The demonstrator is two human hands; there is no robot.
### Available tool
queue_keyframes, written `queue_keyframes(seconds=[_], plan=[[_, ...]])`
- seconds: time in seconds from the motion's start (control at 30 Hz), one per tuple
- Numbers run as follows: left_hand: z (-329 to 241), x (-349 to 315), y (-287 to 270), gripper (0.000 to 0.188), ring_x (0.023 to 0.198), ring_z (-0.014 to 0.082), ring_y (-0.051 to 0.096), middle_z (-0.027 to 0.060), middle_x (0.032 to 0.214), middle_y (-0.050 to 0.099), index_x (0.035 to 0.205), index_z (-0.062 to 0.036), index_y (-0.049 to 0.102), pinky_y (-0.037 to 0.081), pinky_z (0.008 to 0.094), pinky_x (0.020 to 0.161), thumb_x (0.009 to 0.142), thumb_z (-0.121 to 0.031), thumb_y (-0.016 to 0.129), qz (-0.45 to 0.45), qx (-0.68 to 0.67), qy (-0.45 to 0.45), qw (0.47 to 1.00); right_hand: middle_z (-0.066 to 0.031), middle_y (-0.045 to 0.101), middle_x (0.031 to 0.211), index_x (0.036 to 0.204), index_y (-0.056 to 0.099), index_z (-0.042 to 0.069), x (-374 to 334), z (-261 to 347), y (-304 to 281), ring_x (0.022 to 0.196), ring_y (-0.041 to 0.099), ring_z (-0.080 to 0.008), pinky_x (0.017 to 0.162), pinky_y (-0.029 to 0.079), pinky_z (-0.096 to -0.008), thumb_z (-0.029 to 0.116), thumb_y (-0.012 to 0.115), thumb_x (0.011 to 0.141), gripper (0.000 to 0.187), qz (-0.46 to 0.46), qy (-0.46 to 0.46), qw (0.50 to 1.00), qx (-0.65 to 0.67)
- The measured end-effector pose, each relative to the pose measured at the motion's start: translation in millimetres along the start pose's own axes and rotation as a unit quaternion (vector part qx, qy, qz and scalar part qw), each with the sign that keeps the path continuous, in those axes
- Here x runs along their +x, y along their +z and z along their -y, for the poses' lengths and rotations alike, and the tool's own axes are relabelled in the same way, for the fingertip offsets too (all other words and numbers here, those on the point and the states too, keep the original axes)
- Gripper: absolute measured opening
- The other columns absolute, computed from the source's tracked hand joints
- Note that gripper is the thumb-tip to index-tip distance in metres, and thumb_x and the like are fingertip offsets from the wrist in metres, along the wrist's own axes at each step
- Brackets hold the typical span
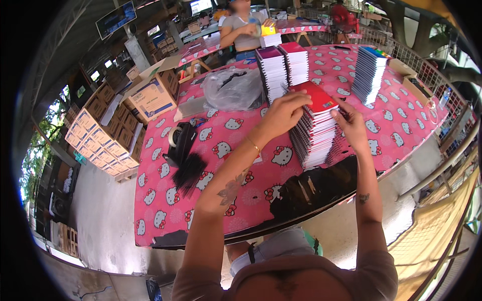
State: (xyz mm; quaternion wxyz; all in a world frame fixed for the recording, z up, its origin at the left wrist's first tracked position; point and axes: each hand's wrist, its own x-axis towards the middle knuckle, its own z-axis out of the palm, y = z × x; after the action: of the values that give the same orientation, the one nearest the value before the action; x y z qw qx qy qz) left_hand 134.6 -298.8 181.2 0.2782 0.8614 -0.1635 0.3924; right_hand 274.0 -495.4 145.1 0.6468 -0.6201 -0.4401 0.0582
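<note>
Red is the cover of the top notebook (317,96), and it sits right between my two hands. Under it is a tall pile of notebooks (315,140) near the table's (155,200) near edge, right of the middle. The cover's long way goes from far left to near right, and the black wire rings run down the pile's left side. My left grip (290,109) is at the left side of the top, with fingers bent in over the edge. My right grip (350,120) is at the right side, thumb by the near right corner. Neither hand is nearer, since both touch the top. I can't tell if either one is squeezing. Farther off, to the left, stands a pile with a purple cover (271,53); a blue-topped pile (369,78) stands far right.
</note>
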Motion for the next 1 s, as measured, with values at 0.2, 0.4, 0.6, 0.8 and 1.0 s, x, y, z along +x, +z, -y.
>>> queue_keyframes(seconds=[0.2, 0.4, 0.6, 0.8, 1.0], plan=[[-7, -4, -6, 0.031, 0.121, 0.0325, 0.061, 0.0151, 0.121, 0.068, 0.110, -0.0018, 0.068, 0.049, 0.0414, 0.102, 0.081, 0.005, 0.056, -0.049, 0.099, 0.045, 0.993, -0.0180, 0.060, 0.133, 0.139, 0.052, -0.003, -10, 6, -15, 0.120, 0.057, -0.0191, 0.102, 0.043, -0.0315, 0.017, 0.068, 0.094, 0.052, -0.028, -0.057, 0.998, -0.026], [23, -234, -64, 0.038, 0.092, 0.0338, 0.066, 0.0159, 0.102, 0.065, 0.118, -0.0013, 0.063, 0.056, 0.0422, 0.079, 0.081, -0.006, 0.066, 0.170, 0.353, -0.164, 0.905, -0.0158, 0.063, 0.124, 0.121, 0.063, -0.001, -106, 39, -22, 0.117, 0.059, -0.0249, 0.098, 0.045, -0.0363, 0.021, 0.063, 0.095, 0.034, -0.181, -0.225, 0.954, -0.078], [-16, -245, -48, 0.041, 0.093, 0.0326, 0.067, 0.0146, 0.103, 0.066, 0.122, -0.0022, 0.061, 0.056, 0.0410, 0.078, 0.081, -0.005, 0.064, 0.113, 0.372, -0.187, 0.902, -0.0160, 0.068, 0.107, 0.118, 0.063, 0.000, -127, 15, 94, 0.105, 0.065, -0.0302, 0.092, 0.050, -0.0360, 0.004, 0.074, 0.083, 0.037, 0.115, -0.138, 0.984, 0.000], [-78, -225, -23, 0.035, 0.090, 0.0369, 0.064, 0.0144, 0.103, 0.066, 0.118, -0.0085, 0.067, 0.053, 0.0461, 0.080, 0.083, -0.010, 0.067, 0.039, 0.251, -0.173, 0.952, -0.0103, 0.070, 0.098, 0.124, 0.059, 0.005, -162, -75, 147, 0.090, 0.069, -0.0217, 0.081, 0.052, -0.0304, 0.006, 0.079, 0.081, 0.048, 0.176, 0.135, 0.975, 0.031], [9, -336, -137, 0.019, 0.096, 0.0342, 0.060, 0.0161, 0.098, 0.061, 0.098, -0.0007, 0.062, 0.054, 0.0428, 0.080, 0.091, -0.018, 0.065, 0.043, 0.537, -0.406, 0.738, -0.0076, 0.066, 0.100, 0.115, 0.059, 0.001, -169, -74, 162, 0.078, 0.063, -0.0108, 0.072, 0.053, -0.0242, -0.004, 0.071, 0.087, 0.031, 0.238, 0.161, 0.943, 0.165]])
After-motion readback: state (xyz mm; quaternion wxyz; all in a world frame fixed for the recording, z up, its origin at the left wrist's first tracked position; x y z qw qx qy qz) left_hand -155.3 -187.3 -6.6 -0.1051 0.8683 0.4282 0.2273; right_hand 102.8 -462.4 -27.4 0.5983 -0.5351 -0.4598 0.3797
